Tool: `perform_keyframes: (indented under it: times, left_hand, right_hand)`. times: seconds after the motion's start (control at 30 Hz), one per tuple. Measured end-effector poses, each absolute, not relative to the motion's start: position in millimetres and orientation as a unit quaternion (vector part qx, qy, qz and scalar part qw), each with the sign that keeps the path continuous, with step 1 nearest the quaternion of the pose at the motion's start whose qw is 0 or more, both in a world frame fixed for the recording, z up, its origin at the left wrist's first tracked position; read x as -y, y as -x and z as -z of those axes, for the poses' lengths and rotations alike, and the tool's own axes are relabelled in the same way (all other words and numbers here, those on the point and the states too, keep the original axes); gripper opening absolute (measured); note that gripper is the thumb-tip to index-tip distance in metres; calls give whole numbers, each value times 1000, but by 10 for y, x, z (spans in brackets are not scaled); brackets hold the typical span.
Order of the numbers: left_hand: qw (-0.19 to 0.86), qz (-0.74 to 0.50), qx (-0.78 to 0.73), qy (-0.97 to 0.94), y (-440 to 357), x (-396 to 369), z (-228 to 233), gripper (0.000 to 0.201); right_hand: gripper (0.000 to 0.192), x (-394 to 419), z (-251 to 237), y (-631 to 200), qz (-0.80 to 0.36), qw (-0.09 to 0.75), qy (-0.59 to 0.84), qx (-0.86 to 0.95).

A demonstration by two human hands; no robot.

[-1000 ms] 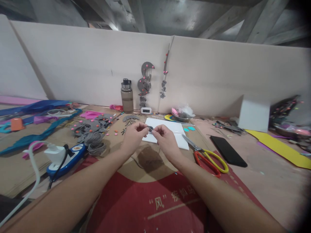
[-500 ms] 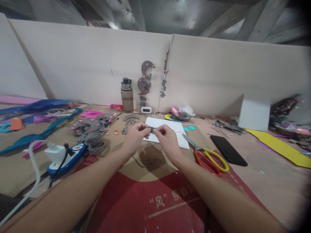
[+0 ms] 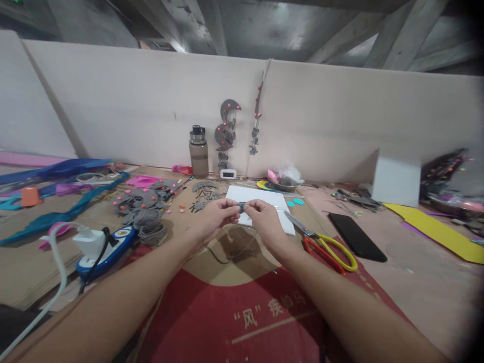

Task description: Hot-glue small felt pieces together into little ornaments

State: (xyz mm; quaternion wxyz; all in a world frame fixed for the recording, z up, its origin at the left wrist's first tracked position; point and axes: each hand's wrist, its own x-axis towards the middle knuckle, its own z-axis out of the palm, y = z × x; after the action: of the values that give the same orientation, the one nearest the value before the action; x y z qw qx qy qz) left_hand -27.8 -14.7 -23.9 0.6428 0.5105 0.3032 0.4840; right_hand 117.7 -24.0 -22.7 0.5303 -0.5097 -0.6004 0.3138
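Between the fingertips of my left hand point(image 3: 216, 218) and my right hand point(image 3: 263, 220) is a small dark grey piece point(image 3: 241, 205), pinched from both sides. Its exact shape is too small to tell. Grey cord point(image 3: 219, 259) trails in a loop on the cardboard below my hands. Just behind them lies a white sheet or pad point(image 3: 257, 193). Scissors point(image 3: 309, 233) with one red and one yellow handle rest to the right of my right hand, blade tips at the white pad. Grey cut-out pieces point(image 3: 204, 187) lie beyond my left hand.
Left of my arms are a ball of grey cord point(image 3: 148, 222), grey cut-outs with pink dots point(image 3: 143, 198) and a blue-and-white power strip point(image 3: 108, 252). A bottle point(image 3: 198, 157) and small digital clock point(image 3: 228, 174) stand by the wall. A black phone point(image 3: 357, 237) lies right.
My hands have shifted slightly right and down, still pinching the grey piece. The left hand's fingers have turned a little, and more cord shows beneath. The whole view has tilted slightly.
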Motion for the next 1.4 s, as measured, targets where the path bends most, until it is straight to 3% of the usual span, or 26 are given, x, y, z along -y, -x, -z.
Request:
perform_keyframes:
  times: [0.17,0.4,0.53,0.83,1.1,1.27,1.4]
  left_hand:
    - [607,-452,-325,-568,288,139,220,32]
    - [444,-423,-409,-676,307,160,199,23]
    - [405,-425,-433,-684,311,189,160,14]
    - [426,-460,-429,-650,345,151,167,11]
    - [446,-445,-427,-649,341,162,162,10]
    - [538,-391,-362,-653,392,109,152,26]
    - [485,-365,-381,-698,432,89,144,31]
  right_hand:
    - [14,208,240,-1261,-255,489,545,632]
    - [13,290,215,-1220,-207,448,547,676]
    - [14,316,208,-1199,-171,444,527,704]
    - [22,254,191,-1248,-281,457,475,698]
    - [20,301,155,-1231,-263,460,495,688]
    - [18,270,155,-1281,-231,448,525,686]
    - [16,260,166,-1294,-198,432,529,703]
